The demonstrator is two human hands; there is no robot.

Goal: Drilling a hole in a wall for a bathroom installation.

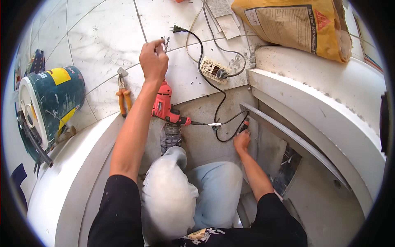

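My left hand [153,59] is raised above the white tiles, its fingers curled on a small dark drill bit [166,43]. Below it, partly behind my forearm, a red power drill [163,101] lies with its black cord leading right. Orange-handled pliers [126,99] lie left of the forearm. My right hand [241,140] grips an orange and black handled tool [245,124] upright at the right wall, just under a long metal strip [296,146]; the tool's far end is not clear.
A dark bucket [61,92] lies at the left by a curved white ledge [57,185]. A power strip [212,71], a loose plug [177,29], grey tile pieces [226,22] and a yellow bag [292,24] lie at the top. Curved steps [312,99] border the right.
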